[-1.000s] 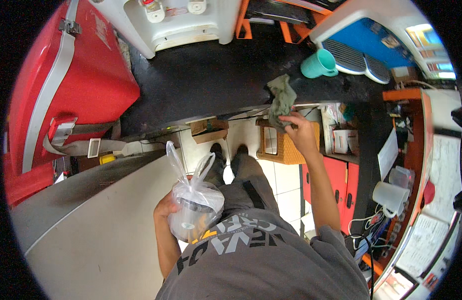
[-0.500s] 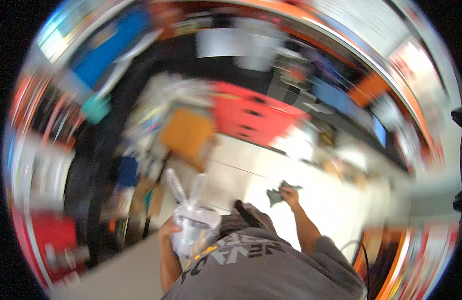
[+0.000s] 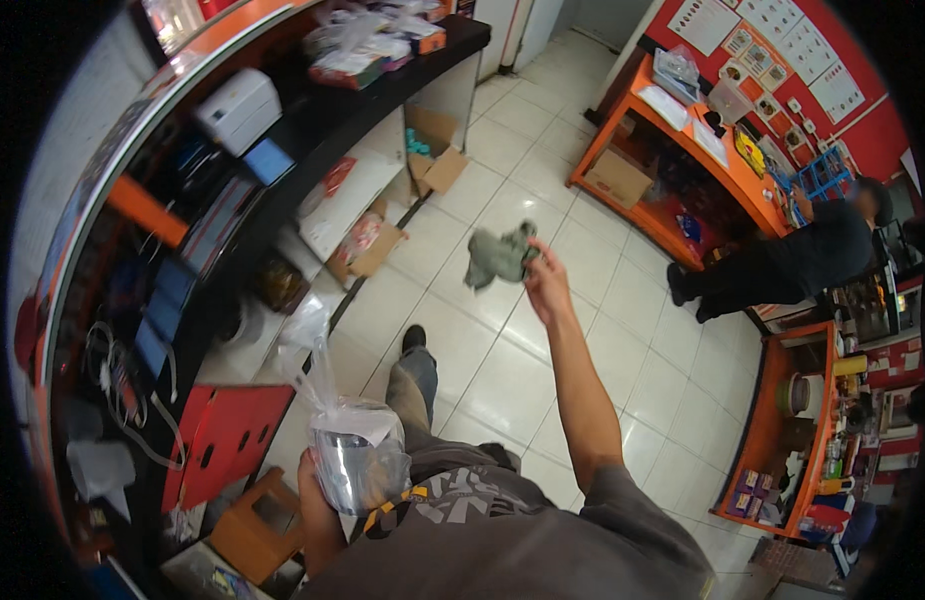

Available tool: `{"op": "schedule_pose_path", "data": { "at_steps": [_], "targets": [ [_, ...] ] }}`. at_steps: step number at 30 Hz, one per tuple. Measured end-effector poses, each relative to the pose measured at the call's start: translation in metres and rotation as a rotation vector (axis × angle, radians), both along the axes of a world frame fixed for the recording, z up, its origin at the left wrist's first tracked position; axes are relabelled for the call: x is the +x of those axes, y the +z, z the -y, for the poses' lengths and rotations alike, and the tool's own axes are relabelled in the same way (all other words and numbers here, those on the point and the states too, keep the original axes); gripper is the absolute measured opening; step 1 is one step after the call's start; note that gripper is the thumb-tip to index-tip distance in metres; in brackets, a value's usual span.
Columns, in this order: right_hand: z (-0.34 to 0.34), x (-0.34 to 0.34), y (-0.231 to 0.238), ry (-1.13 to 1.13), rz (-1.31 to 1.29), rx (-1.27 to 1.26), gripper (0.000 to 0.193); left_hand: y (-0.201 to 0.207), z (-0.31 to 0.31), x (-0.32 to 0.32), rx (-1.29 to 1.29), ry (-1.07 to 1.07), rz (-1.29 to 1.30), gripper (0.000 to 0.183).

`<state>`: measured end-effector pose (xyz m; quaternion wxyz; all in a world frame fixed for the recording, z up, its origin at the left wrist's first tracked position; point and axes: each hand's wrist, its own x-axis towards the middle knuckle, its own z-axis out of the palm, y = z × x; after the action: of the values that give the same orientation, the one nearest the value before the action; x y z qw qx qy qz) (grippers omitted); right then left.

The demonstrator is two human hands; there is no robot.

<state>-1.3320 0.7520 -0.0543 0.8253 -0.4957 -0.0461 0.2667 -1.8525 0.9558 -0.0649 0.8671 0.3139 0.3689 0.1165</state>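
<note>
My right hand point(image 3: 549, 287) is stretched out ahead over the tiled floor. Its fingers are closed on a crumpled grey-green cloth point(image 3: 498, 258), which hangs loosely to the left. Close to my body, my left hand point(image 3: 310, 482) grips a clear plastic bag point(image 3: 312, 370) from its left side. A shiny, silvery cylindrical container point(image 3: 354, 468) shows through the bag, with something white near its top. The bag's gathered upper part sticks up. Some of the left fingers are hidden behind the bag.
Along the left runs a long black counter point(image 3: 372, 95) with open cartons point(image 3: 437, 160) and a red cabinet point(image 3: 227, 440) below. A person in dark clothes point(image 3: 817, 250) stands by an orange desk point(image 3: 637, 85) at the right. Orange shelves point(image 3: 752, 430) stand nearer. A brown stool-like box point(image 3: 257, 530) sits lower left.
My view has swung to the right, bringing the desk and the other person in. The right hand has risen and reached farther forward with the cloth. The bag stays in my left hand.
</note>
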Motion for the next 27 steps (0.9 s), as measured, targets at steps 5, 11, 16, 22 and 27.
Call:
{"op": "schedule_pose_path", "data": {
  "at_steps": [5, 11, 16, 22, 27],
  "targets": [
    [-0.015, 0.191, 0.135, 0.013, 0.253, 0.342, 0.052, -0.027, -0.060, 0.249, -0.017, -0.030, 0.063, 0.055],
    [-0.017, 0.386, 0.214, -0.129, 0.371, 0.190, 0.066, -0.014, -0.141, 0.529, 0.054, -0.114, -0.065, 0.060],
    [-0.008, 0.551, 0.183, -0.130, 0.287, 0.011, 0.065, 0.006, -0.187, 0.739, 0.042, -0.305, -0.014, 0.060],
    [-0.020, 0.774, 0.135, -0.012, 0.655, -0.447, 0.053, -0.005, -0.213, 0.988, 0.042, -0.336, -0.013, 0.061],
    [-0.070, 0.964, 0.139, 0.057, 0.409, -0.400, 0.046, 0.009, -0.239, 1.183, 0.037, -0.370, -0.039, 0.061]
  ]
}}
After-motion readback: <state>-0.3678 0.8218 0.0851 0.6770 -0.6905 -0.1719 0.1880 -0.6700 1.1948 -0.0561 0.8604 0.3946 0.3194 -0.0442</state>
